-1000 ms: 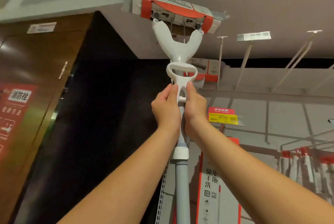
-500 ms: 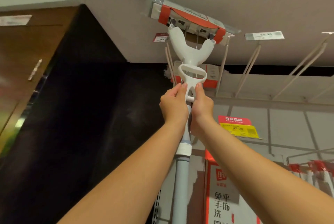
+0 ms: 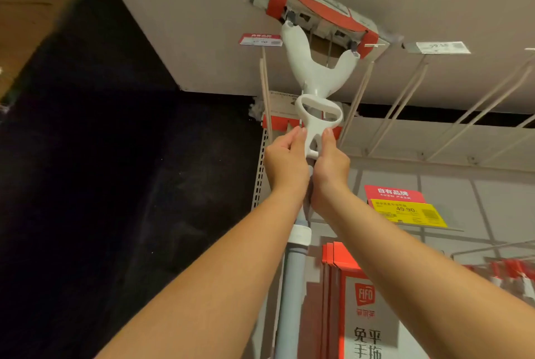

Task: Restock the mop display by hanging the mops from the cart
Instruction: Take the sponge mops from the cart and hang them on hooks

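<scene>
Lighting: dim, warm indoor — the left side falls to near black. Wide-angle distortion bends lines at the edges. Slight softness overall; small price-tag print unreadable.

Beige overhead bulkhead, dark wall at left, wooden panel top left, grey back panel, dim warm light
</scene>
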Motion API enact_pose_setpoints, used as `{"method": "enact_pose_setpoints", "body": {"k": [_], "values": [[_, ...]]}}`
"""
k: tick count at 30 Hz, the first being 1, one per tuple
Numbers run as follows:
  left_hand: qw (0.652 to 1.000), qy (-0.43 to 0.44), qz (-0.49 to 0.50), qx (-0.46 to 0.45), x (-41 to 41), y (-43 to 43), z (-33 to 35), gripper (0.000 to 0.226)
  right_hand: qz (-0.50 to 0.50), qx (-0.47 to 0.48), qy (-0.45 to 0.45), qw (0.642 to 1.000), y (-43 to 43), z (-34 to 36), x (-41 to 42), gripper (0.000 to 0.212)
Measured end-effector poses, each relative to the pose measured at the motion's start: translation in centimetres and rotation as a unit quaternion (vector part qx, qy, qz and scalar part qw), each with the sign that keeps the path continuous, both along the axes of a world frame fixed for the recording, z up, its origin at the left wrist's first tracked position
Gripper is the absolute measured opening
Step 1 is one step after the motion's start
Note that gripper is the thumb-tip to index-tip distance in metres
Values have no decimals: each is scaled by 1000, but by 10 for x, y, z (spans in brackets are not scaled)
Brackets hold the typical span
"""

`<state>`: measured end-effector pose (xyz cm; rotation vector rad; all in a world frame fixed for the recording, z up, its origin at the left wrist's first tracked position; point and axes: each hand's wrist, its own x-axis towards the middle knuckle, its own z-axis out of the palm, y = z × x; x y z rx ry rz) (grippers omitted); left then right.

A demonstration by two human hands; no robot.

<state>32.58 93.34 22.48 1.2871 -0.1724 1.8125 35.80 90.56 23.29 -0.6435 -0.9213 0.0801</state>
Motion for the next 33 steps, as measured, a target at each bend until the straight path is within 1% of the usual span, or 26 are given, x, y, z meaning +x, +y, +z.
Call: {"method": "enact_pose_setpoints", "body": {"k": [4, 8, 12, 17, 20, 24, 29, 33], "values": [[999, -9, -28, -15, 13, 7, 4, 26, -26, 10, 5, 1000, 3, 2, 9, 31], [998, 2, -54, -33, 26, 15, 2, 24, -59, 16, 6, 998, 5, 0, 17, 31], [996, 4, -73, -52, 29, 25, 0, 23, -83, -13, 4, 996, 13, -2, 22, 33], [994, 32, -76, -65, 29, 46, -14, 22, -93, -64, 6, 994, 36, -13, 31, 35], [993, 65, -68, -68, 33, 63, -24, 22, -103, -88, 19, 991, 52, -24, 39, 36], [991, 94, -64, -68, 48, 84, -33, 22, -97, -101, 52, 989, 70, -35, 51, 38], [988, 128, -50, -68, 67, 108, -46, 20, -116, -92, 45, 988, 90, -52, 68, 35], [984, 161, -50, -64, 85, 129, -60, 22, -142, -106, 38, 983, 105, -66, 87, 33]]}}
